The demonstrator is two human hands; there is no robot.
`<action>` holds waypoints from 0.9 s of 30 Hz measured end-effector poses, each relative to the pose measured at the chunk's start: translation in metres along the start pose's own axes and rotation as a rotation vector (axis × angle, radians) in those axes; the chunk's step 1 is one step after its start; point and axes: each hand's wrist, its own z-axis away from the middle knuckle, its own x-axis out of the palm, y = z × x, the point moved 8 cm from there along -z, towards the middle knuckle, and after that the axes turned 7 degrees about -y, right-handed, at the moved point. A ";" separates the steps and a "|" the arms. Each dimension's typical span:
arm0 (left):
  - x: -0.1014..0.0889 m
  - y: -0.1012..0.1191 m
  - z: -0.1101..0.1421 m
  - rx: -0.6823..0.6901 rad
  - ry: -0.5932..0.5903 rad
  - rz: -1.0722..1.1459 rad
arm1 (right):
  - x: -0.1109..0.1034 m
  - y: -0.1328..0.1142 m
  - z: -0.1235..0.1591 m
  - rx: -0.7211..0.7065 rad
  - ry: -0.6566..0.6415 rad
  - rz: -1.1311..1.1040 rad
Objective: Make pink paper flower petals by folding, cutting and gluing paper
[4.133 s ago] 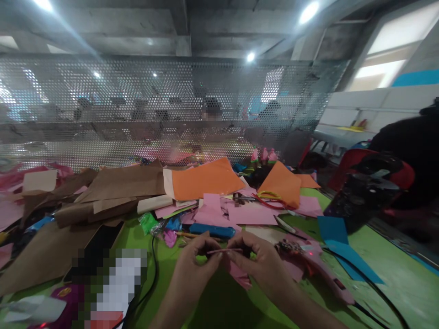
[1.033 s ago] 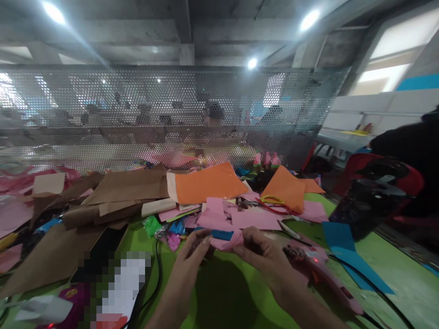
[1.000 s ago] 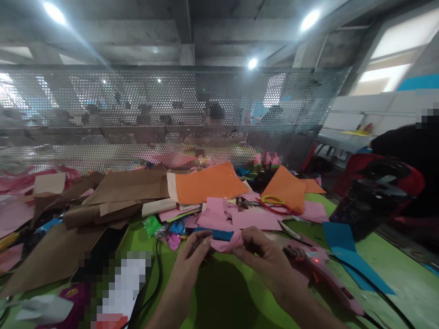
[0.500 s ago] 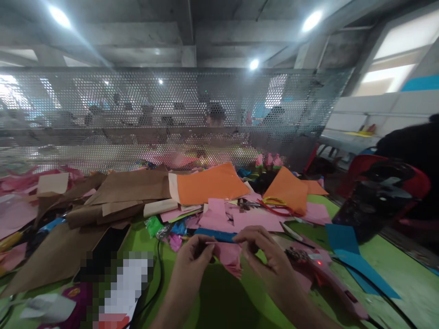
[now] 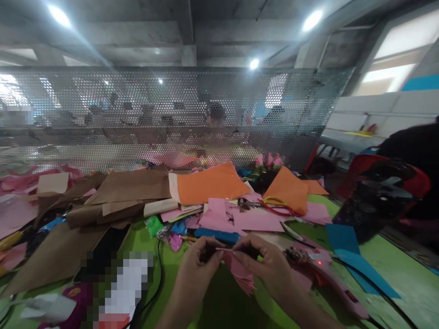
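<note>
A small piece of pink paper (image 5: 240,273) with a fringed or pleated lower end hangs between my two hands. My left hand (image 5: 202,261) pinches its upper left edge between thumb and fingers. On the other side, my right hand (image 5: 257,258) pinches the same top edge, the fingertips of both hands close together. Just behind the hands lies a long blue object (image 5: 217,235). A pink glue gun (image 5: 338,285) with a lit red light rests to the right of my right hand, its nozzle end dark and crusted.
Orange sheets (image 5: 209,185), brown paper (image 5: 133,185) and pink sheets (image 5: 259,220) cover the back of the green table (image 5: 387,260). Scissors with red and yellow handles (image 5: 279,205) lie among them. Blue paper (image 5: 363,272) is at right; a black phone (image 5: 104,251) and a cable (image 5: 158,274) at left.
Both hands have drawn closer together and a little lower. The pink paper's fringed end has swung to the right, and more of the blue object behind shows.
</note>
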 end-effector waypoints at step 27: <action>-0.003 0.019 0.004 0.064 0.046 -0.274 | -0.003 0.002 0.002 0.019 0.020 0.025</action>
